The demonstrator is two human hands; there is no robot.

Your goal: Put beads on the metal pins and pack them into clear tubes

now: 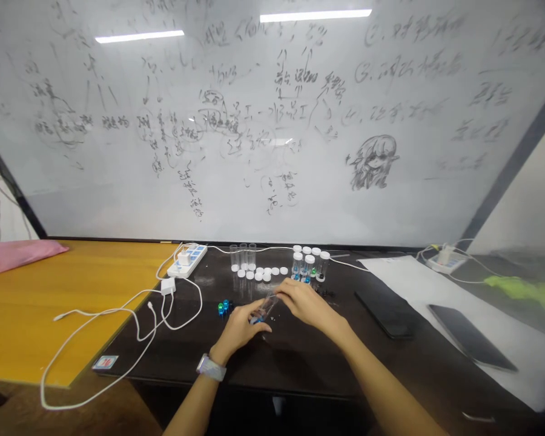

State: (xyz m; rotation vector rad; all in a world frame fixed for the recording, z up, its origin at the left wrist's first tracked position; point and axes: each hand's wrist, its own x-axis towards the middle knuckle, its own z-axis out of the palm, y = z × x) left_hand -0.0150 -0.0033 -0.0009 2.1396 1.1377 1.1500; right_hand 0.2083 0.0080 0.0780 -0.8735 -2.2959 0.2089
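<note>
Holding a clear plastic vial (pixel 267 307) low over the dark tabletop (pixel 300 363), between left hand (pixel 238 328) and right hand (pixel 304 303); both grips closed on it, a small blue bead (pixel 255 320) by left fingers. Just beyond: loose blue beads (pixel 224 306), white caps (pixel 263 274), capped vials (pixel 307 266).

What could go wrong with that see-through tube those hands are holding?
The clear vial between the left hand and right hand might slip and roll across the dark tabletop. The loose blue beads lie close by, so a bump might scatter them, maybe off the edge.
</note>
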